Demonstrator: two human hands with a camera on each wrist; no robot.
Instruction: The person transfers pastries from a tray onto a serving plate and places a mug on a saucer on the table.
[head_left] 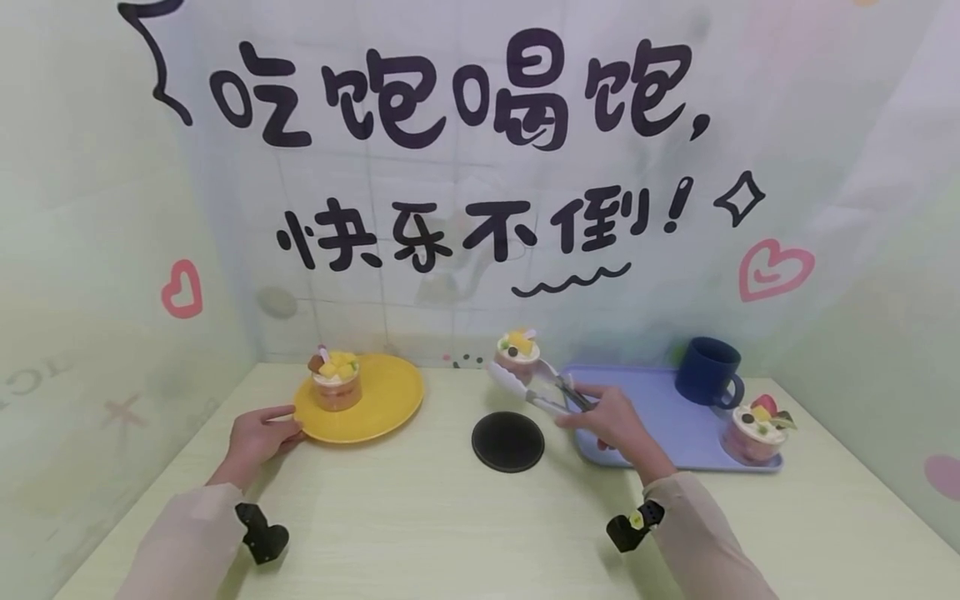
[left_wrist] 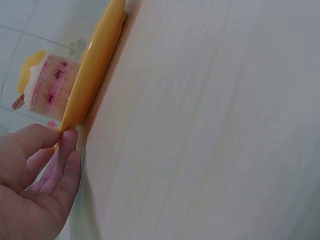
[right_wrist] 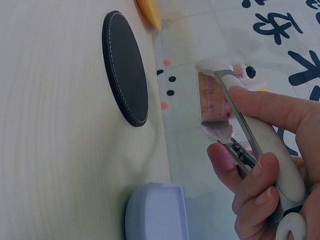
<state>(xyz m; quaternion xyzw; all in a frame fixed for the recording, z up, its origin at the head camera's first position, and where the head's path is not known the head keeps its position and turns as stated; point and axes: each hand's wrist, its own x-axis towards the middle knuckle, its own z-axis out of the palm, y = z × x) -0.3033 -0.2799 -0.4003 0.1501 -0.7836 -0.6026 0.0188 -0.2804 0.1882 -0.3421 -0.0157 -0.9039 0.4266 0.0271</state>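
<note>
My left hand [head_left: 258,439] pinches the near left rim of a yellow plate [head_left: 390,404], thumb on top and fingertips beneath in the left wrist view. A dessert cup [head_left: 337,393] with yellow fruit cubes and cream stands on that plate. In my right hand [head_left: 618,422] I grip a pair of tongs [right_wrist: 270,150] with white handles and pale tips. Their tips clasp a second dessert cup [right_wrist: 214,97], a layered pink cake topped with cream and fruit. This cup hangs above the table, behind a round black coaster [head_left: 508,442].
To the right lies a blue-lavender tray [head_left: 637,396], its left part under my right hand. A dark blue mug [head_left: 705,371] and a third dessert cup [head_left: 753,433] with a strawberry stand on it. A printed backdrop [head_left: 465,317] rises behind the pale table [head_left: 450,533].
</note>
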